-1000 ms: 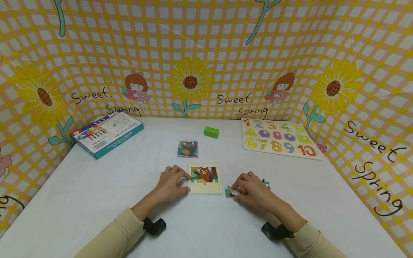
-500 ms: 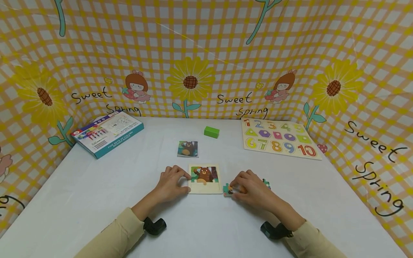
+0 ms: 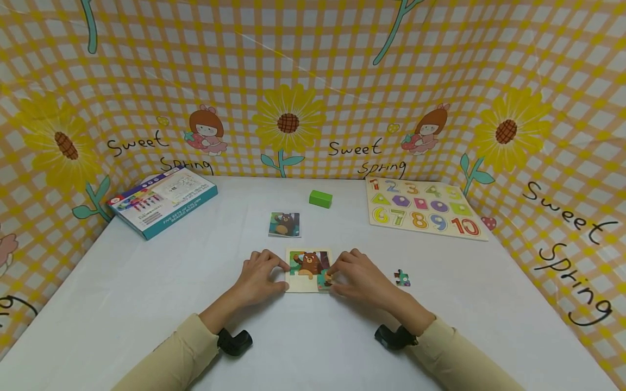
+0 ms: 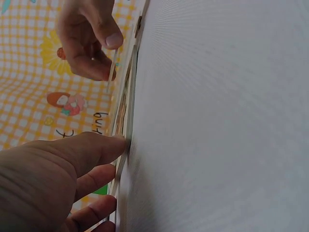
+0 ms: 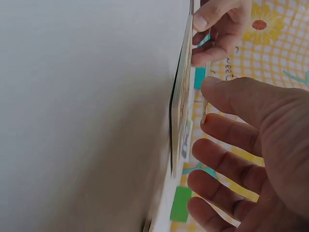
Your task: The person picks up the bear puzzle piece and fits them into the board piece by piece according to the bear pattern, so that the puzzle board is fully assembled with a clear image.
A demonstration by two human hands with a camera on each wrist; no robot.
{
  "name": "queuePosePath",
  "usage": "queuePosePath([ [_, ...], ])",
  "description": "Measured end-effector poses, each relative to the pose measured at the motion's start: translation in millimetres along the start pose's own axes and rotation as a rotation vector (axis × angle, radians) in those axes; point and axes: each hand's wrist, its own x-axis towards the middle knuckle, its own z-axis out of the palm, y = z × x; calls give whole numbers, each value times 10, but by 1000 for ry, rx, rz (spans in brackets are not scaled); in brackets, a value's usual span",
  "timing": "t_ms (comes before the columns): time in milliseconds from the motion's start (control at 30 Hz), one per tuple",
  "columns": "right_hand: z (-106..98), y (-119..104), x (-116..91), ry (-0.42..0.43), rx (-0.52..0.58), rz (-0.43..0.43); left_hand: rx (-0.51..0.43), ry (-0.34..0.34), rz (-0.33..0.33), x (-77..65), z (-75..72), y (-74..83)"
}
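Head view, right fingers (image 3: 343, 263) pinching a puzzle piece (image 3: 323, 281), partly hidden, left fingers (image 3: 275, 260) holding the picture board (image 3: 302, 285).

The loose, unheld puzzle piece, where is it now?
In the head view, the loose puzzle piece lies on the white table, right of the right hand, with the number board farther back.

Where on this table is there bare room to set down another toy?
Bare table lies between the box and the left hand, between the number board and the loose piece, and between the sleeves, nearer than the puzzle tray. The tray itself is crowded: the left hand touches one edge, the right hand holds a second piece above a corner.
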Motion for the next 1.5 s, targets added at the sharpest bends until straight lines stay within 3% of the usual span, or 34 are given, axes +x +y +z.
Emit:
queuePosePath([
  [667, 156, -257, 337, -59, -21, -69, 12, -13, -7, -8, -22, 14],
  [967, 199, -291, 386, -46, -20, -100, 5, -10, 6, -19, -23, 10],
  [1500, 204, -326, 410, -55, -35, -80, 13, -8, 7, -15, -26, 18],
])
